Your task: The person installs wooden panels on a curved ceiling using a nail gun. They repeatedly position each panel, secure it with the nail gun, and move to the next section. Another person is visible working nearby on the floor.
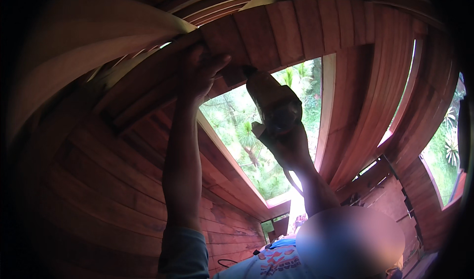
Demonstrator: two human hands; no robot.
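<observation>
My left hand (202,74) is raised against a dark wooden beam (153,89) above the window, its thumb stretched out to the right. Its other fingers are dim in shadow, and nothing shows held in it. My right hand (281,138) is closed around a dark power drill (271,99) just to the right, in front of the window opening. The drill tilts up and left, with its narrow front end close to the wood under the vertical planks (261,37). Whether the tip touches the wood cannot be made out.
Reddish board walls surround me, with a slanted-sided window opening (237,131) showing trees outside. A second opening (447,145) is at the far right. A broad pale curved surface (94,42) hangs at upper left. Lower right stands a hinged wooden panel (390,200).
</observation>
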